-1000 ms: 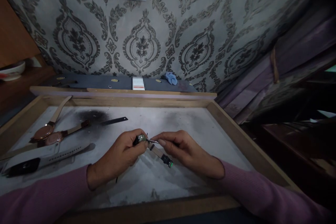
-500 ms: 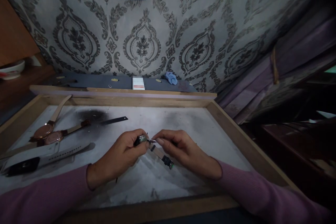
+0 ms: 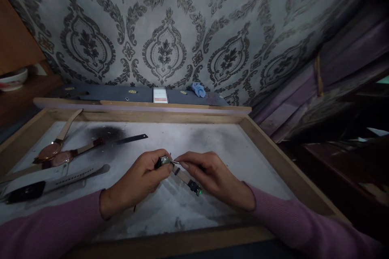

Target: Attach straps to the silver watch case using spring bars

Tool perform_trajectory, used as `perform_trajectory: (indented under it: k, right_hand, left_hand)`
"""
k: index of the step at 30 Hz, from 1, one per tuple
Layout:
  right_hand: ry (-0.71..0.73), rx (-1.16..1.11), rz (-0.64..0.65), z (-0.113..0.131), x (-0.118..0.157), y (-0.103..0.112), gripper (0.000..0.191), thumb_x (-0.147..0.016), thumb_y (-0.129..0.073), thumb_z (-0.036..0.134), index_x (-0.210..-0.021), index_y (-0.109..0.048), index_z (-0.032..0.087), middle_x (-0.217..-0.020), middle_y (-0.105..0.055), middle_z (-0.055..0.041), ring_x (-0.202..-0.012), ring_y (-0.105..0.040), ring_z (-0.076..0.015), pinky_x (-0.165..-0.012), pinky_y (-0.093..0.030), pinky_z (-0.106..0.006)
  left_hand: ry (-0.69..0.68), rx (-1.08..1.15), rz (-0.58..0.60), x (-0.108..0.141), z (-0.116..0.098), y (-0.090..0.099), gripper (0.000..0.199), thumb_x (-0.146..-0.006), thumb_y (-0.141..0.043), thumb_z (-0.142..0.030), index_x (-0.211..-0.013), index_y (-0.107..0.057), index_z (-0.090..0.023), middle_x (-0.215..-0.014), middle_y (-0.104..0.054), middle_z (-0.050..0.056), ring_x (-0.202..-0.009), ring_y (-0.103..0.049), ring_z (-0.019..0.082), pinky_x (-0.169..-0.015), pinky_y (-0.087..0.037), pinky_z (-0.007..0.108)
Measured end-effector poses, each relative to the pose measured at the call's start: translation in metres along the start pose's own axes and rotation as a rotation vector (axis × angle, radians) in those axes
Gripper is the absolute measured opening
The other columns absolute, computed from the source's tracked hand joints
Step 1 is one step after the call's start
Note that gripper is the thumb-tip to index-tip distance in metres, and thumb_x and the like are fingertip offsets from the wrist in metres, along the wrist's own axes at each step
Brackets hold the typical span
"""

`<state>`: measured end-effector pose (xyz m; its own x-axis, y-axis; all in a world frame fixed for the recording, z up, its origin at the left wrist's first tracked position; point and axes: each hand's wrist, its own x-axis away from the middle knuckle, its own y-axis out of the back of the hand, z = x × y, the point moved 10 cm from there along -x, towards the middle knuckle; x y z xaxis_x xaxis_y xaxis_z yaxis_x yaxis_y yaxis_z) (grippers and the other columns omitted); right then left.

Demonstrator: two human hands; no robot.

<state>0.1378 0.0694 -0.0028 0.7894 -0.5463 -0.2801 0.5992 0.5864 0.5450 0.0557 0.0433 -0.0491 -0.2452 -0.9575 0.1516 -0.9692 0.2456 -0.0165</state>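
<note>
Since one second ago, your right hand (image 3: 212,172) has shifted slightly left above the shallow, pale wooden tray (image 3: 170,116), and the buckle end of the dark-edged beige watch strap (image 3: 183,176) has dipped a little toward the tray's near rim. Your left hand (image 3: 136,182) matches its earlier position.

Hands: your left grips a small round silvery wristwatch (image 3: 164,161), the strap's own, between thumb and fingers over the middle of the tray. Your right pinches a thin silvery metal tool (image 3: 175,162) between thumb and forefinger, its tip at the join of case and strap; contact there cannot be told.

Surface: tray floor white, smudged dark in patches. In the tray's left part you have a round rose-gold watch with a beige strap (image 3: 48,151), a second rose-gold watch with a brown-and-beige strap (image 3: 62,158) just beside it and, nearer the front, a rectangular black-faced watch with a white strap (image 3: 27,192). Left of the tray's centre: a flat black strip with an end hole (image 3: 133,139).

Room: dim. Behind the tray, a crumpled light-blue cloth (image 3: 198,89), then grey damask-patterned wallpaper (image 3: 164,52). Right of the tray, a purple draped curtain (image 3: 291,105).
</note>
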Motion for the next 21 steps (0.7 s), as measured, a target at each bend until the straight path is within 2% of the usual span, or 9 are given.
perform_trajectory:
  k: [9,16,21]
  right_hand:
    - [0.058,0.081,-0.026,0.008,0.003,0.0,0.025,-0.095,-0.046,0.02,-0.1,-0.069,0.013,-0.069,-0.066,-0.0023,-0.055,-0.054,-0.0081,-0.052,-0.04,-0.019]
    - [0.237,0.291,-0.042,0.023,0.009,-0.001,0.026,-0.097,-0.04,0.017,-0.096,-0.065,0.012,-0.059,-0.055,-0.0001,-0.046,-0.042,-0.0084,-0.045,-0.03,-0.022]
    - [0.346,0.452,-0.02,0.03,0.013,-0.004,0.027,-0.095,-0.036,0.01,-0.109,-0.059,0.009,-0.059,-0.053,0.0002,-0.047,-0.042,-0.0105,-0.045,-0.03,-0.024]
  left_hand:
    - [0.034,0.057,-0.003,-0.001,0.004,-0.001,0.018,-0.084,-0.052,-0.036,-0.079,-0.05,-0.018,-0.048,-0.029,-0.012,-0.04,-0.023,0.005,-0.038,-0.018,0.018]
    - [0.013,0.118,0.007,0.0,0.003,-0.004,0.019,-0.086,-0.053,-0.035,-0.077,-0.049,-0.018,-0.048,-0.029,-0.012,-0.039,-0.022,0.005,-0.037,-0.02,0.018]
    - [0.017,0.157,0.021,0.001,0.004,-0.005,0.019,-0.087,-0.054,-0.034,-0.078,-0.05,-0.017,-0.049,-0.029,-0.012,-0.04,-0.022,0.004,-0.038,-0.02,0.017]
